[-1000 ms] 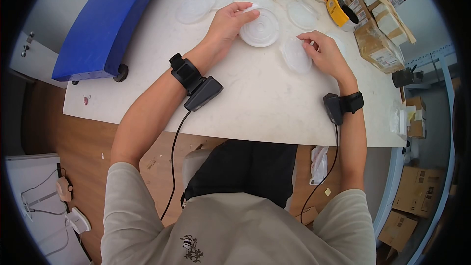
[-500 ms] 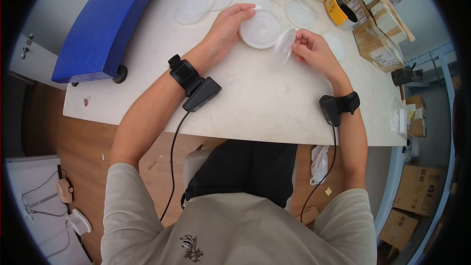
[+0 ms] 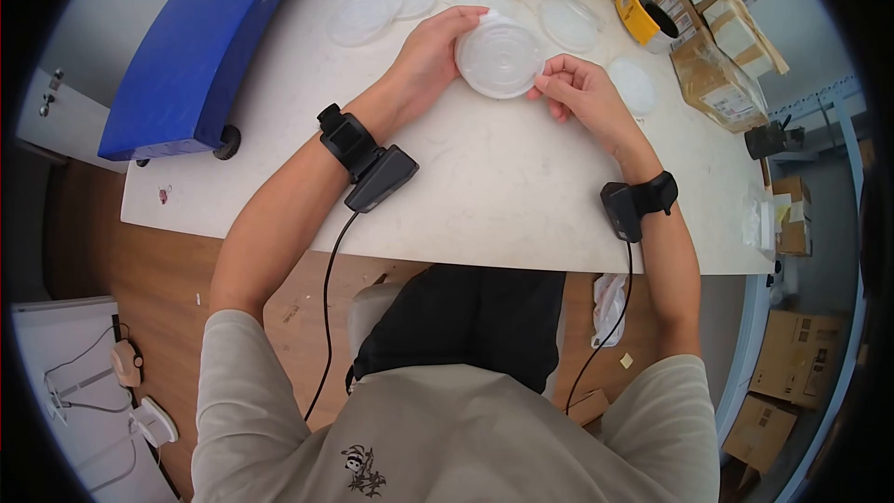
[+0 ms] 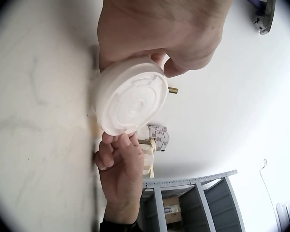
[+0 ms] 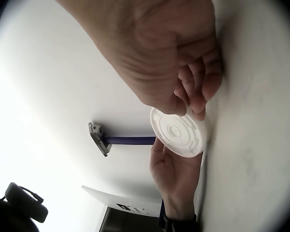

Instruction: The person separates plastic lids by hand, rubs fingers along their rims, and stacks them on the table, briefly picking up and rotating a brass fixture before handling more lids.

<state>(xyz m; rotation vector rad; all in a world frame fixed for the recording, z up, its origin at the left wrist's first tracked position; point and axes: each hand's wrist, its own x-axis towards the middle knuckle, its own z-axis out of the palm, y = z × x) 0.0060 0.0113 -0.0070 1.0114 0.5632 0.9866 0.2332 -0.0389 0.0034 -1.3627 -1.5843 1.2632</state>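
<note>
Round, translucent white plastic lids (image 3: pixel 501 61) are stacked upright-tilted between the two hands, ringed face toward the person. My left hand (image 3: pixel 428 63) grips the stack at its upper left edge, thumb toward the top. On the opposite edge, my right hand (image 3: pixel 587 101) pinches the front lid between thumb and fingers. In the left wrist view the stack (image 4: pixel 134 100) shows a thick rim, with the right fingertips right at its lower edge. The right wrist view shows the raised rings of the front lid (image 5: pixel 176 133), with the left hand (image 5: pixel 176 171) behind it.
More loose lids (image 3: pixel 361 17) lie on the white table (image 3: pixel 447 196) beyond the left hand. Others, including a lid (image 3: pixel 631 86), lie farther right. A blue curved object (image 3: pixel 200 56) stands left; a yellow tape dispenser (image 3: pixel 638 14) and cardboard boxes (image 3: pixel 717 84) stand right.
My right hand has brought a lid leftward from beside the stack, turning it on the way, and it now overlies the stack's front. The left hand has stayed nearly still.
</note>
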